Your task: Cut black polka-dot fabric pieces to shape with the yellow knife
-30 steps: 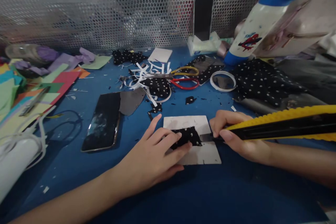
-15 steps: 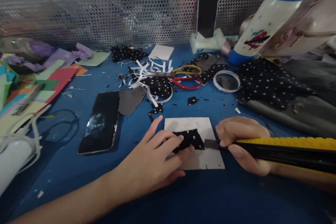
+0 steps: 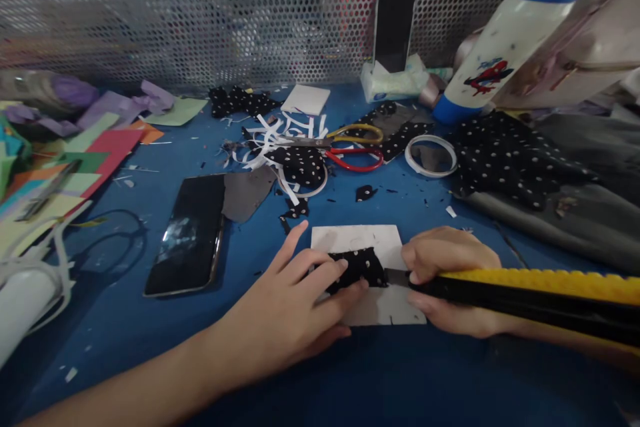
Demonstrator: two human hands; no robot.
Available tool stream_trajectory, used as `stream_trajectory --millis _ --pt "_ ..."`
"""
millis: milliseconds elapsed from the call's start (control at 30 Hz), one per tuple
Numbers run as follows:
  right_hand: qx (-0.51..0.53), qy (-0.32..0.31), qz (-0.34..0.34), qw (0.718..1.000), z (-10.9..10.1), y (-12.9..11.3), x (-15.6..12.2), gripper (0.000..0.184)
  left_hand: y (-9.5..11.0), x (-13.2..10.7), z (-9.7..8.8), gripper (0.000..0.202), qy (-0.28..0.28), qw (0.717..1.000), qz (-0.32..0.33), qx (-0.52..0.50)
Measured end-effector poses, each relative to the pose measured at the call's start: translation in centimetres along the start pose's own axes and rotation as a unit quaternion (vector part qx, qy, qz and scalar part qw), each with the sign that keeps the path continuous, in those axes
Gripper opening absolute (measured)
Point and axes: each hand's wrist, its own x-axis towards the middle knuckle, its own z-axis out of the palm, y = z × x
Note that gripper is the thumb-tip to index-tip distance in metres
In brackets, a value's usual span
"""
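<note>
In the head view, my left hand [image 3: 295, 297] lies with its fingers spread over a small piece of black polka-dot fabric [image 3: 367, 265]. Its fingertips press the cloth onto a white square card [image 3: 395, 310], which rests on the blue table. From the right, my right hand [image 3: 453, 273] is closed around a yellow and black utility knife [image 3: 545, 297]. The knife's flat blade [image 3: 397, 276] reaches the right edge of the fabric, low over the card. Whether the blade is under or against the cloth I cannot tell.
Behind the card lie scissors [image 3: 356, 147], white paper strips, fabric scraps and a tape roll [image 3: 431, 155]. A phone [image 3: 187, 233] lies left; another [image 3: 395, 23] stands at the back. Coloured papers [image 3: 107, 153] are far left. A bottle [image 3: 500, 40] and dotted cloth [image 3: 515, 153] are at right.
My right hand and the knife have moved slightly left, bringing the blade closer in at the fabric's right edge. My left hand keeps its place on the cloth.
</note>
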Motion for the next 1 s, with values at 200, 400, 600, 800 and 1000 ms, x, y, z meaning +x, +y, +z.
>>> stream_trajectory --millis 200,400,600,800,1000 --pt "0.067 0.046 0.043 0.996 -0.9 0.2 0.4 0.033 0.1 0.1 -0.1 0.040 -0.006 1.000 -0.003 0.003" --pt "0.075 0.041 0.043 0.995 -0.6 0.1 0.7 0.032 0.1 0.1 -0.2 0.043 -0.003 1.000 -0.003 0.003" --pt "0.090 0.049 0.047 0.994 -0.6 0.1 0.8 0.032 0.0 0.1 -0.1 0.042 0.006 1.000 0.000 0.003" --pt "0.113 0.049 0.065 0.990 -0.4 0.2 0.8 0.032 0.0 0.1 -0.1 0.042 -0.003 1.000 0.000 0.000" --pt "0.094 0.046 0.053 0.993 -0.5 -0.3 1.1 0.032 0.0 0.0 -0.1 0.043 0.001 1.000 0.003 -0.003"
